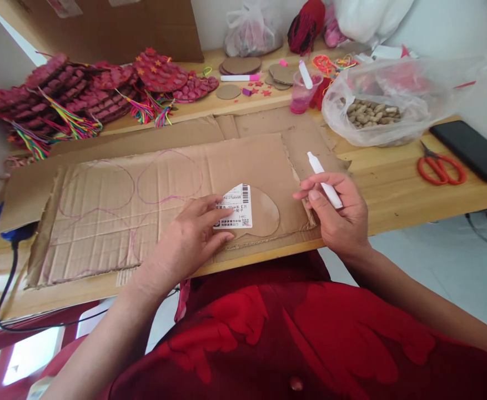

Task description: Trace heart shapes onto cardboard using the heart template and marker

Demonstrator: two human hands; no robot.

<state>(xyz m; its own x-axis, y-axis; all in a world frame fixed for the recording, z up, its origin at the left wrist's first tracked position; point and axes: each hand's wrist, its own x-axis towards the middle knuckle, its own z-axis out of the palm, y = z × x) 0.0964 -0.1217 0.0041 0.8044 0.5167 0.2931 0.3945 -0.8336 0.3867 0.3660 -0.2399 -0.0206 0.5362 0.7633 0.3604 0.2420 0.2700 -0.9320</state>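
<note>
My left hand (pixel 197 225) lies with fingers spread on the left part of a heart-shaped cardboard cutout (pixel 266 214), pressing it against a sheet of cardboard (pixel 243 161). A white printed label (pixel 239 208) is stuck on the cutout, partly under my fingertips. Pink heart outlines (pixel 170 173) are drawn on the left half of the sheet. Off the sheet's right edge, my right hand (pixel 335 214) is closed around a white marker pen (pixel 318 169), its narrow end pointing up and away from me.
Red-pink scaled craft pieces (pixel 101 89) with tassels are piled at back left. Behind the sheet stands a cup (pixel 301 94) of pink liquid. To the right are a bag of peanuts (pixel 372 114), orange-handled scissors (pixel 441 166) and a black phone (pixel 472 147). A cable (pixel 10 283) hangs at left.
</note>
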